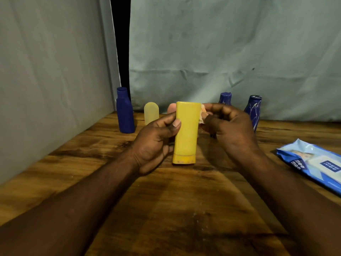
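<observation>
Grey-green cloth backdrop [221,43] fills the back, with a lighter panel [46,80] on the left and a dark gap between them. The wooden surface [184,209] has dark grain and runs from the backdrop to the near edge. Two bare forearms come in from the bottom corners and meet mid-frame. Left hand [155,145] grips the yellow bottle [186,132] — thumb across the front face, fingers [167,151] curled round behind its left side. The bottle is upright with the cap end down, centre-frame over the middle of the surface; cannot tell if the cap touches the wood. Right hand [228,126] is at the bottle's upper right edge, fingers curled and pinching a small pale orange scrap [202,115] that lies against that edge — label or wipe, cannot tell. Wipes pack [313,163], blue and white, printed "mee mee", lies flat at the right edge of the surface, well apart from the hands. Dark blue bottle [125,115] stands upright at back left, near the panel. At back right, a streaked blue bottle [225,98] is mostly hidden behind the right hand, and a second streaked bottle [253,109] stands just right of it. Pale yellow bottle [151,112] stands further back, between the dark blue bottle and the held one. A pinkish rounded thing [171,108] peeks out behind the yellow bottle's top left, mostly hidden.
</observation>
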